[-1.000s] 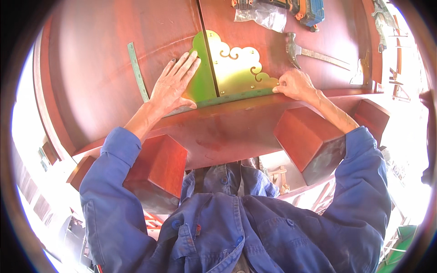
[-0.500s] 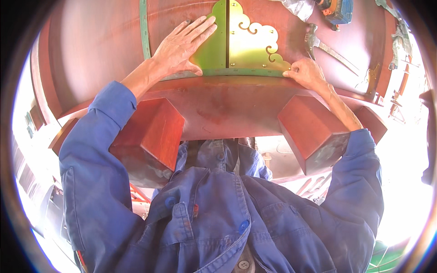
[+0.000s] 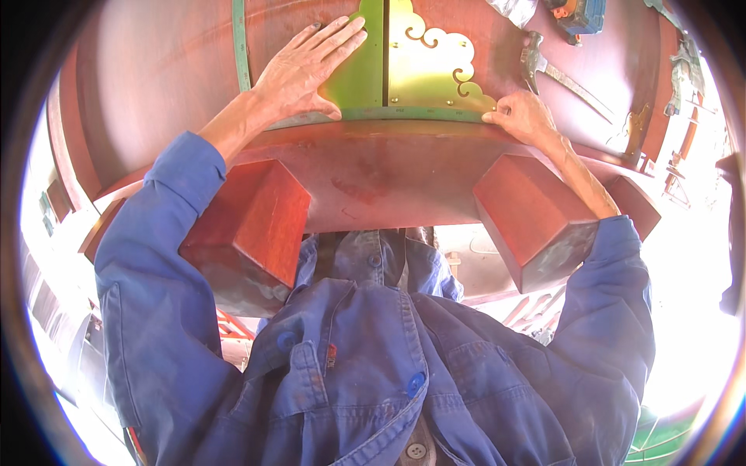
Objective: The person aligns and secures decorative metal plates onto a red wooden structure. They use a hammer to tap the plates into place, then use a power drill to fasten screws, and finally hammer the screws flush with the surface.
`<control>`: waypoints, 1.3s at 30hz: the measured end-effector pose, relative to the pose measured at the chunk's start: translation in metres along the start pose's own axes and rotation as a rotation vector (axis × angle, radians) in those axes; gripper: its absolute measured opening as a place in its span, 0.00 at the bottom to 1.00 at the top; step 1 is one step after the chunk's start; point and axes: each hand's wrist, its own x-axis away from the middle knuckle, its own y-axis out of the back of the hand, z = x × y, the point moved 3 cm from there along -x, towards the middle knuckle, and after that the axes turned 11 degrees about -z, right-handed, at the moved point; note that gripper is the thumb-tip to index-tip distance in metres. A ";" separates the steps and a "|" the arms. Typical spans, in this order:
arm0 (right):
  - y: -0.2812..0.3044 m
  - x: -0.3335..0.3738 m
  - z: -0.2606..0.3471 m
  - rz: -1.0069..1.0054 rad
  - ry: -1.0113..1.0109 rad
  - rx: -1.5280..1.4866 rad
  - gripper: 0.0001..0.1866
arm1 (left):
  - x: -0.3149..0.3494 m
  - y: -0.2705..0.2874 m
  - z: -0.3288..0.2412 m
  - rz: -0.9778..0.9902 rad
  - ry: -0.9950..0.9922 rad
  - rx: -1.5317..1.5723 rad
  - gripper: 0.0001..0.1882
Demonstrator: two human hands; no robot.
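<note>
Head view of a green ruler [image 3: 420, 113] lying crosswise between a spread left hand [image 3: 299, 74] and, at its right end, a curled right hand [image 3: 524, 118] of unclear grip.

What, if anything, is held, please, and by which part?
Left hand: nothing; it lies flat. Right hand: at the right end of the green strip; grip unclear.

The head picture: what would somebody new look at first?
Probably the shiny gold plate with curly edges, top middle, beside a greenish plate. Then the left hand, spread on the greenish plate, and the right hand by the gold plate's right tip. A hammer lies upper right.
</note>
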 end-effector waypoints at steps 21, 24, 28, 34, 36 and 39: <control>0.002 0.001 0.000 -0.001 0.107 -0.045 0.21 | -0.001 0.000 -0.001 0.061 -0.006 -0.048 0.72; 0.013 -0.001 0.006 0.057 0.114 -0.132 0.20 | -0.002 -0.002 0.001 0.054 0.005 -0.009 0.73; 0.029 -0.001 0.059 0.185 0.250 -0.103 0.17 | -0.001 0.001 -0.001 0.051 0.004 -0.004 0.73; -0.006 -0.015 0.145 0.224 0.450 -0.412 0.20 | -0.005 -0.002 -0.001 0.072 0.003 -0.050 0.70; -0.021 -0.024 0.158 0.236 0.369 -0.426 0.17 | -0.005 -0.001 -0.002 0.068 0.007 -0.042 0.70; -0.023 -0.027 0.169 0.266 0.156 -0.472 0.15 | -0.003 0.000 -0.002 0.072 0.014 -0.038 0.70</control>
